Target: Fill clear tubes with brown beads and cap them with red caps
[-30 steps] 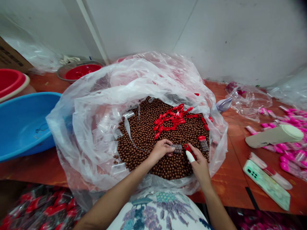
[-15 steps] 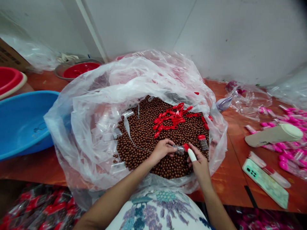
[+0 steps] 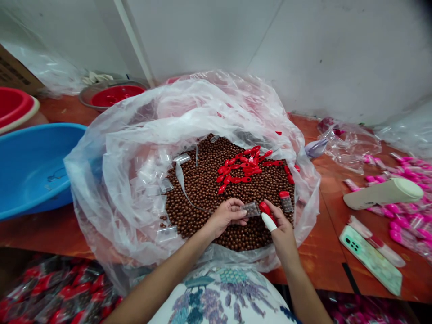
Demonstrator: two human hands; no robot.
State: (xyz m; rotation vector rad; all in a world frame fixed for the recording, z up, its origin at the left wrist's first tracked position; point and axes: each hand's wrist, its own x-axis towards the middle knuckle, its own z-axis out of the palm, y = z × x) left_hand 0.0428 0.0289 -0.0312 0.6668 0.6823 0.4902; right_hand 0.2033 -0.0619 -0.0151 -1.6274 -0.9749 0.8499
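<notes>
My left hand [image 3: 229,215] is closed on a small clear plastic tube [image 3: 250,209], gripping its left end. In my right hand [image 3: 281,229], whose thumb has a white covering, is a red cap [image 3: 264,208]. The cap faces the tube's right end with a small gap between them. More red plastic shows under the right fingers, partly hidden. Both hands are just above a heap of brown chocolate balls [image 3: 202,189] in a translucent plastic bag [image 3: 111,157]. Several red spoon-shaped pieces [image 3: 248,168] lie on the balls. A red-capped tube [image 3: 286,201] rests at the right.
Clear tubes [image 3: 168,233] lie along the bag's left side. A blue basin [image 3: 33,168] stands left. To the right are a phone [image 3: 371,261], a beige bottle [image 3: 381,193] and pink-capped tubes [image 3: 408,216]. Red-capped packs [image 3: 60,292] fill the space below the table's left edge.
The red cap, which was against the tube's end, is now slightly apart from it. The tube is tilted a little differently in my left hand. The view has shifted slightly.
</notes>
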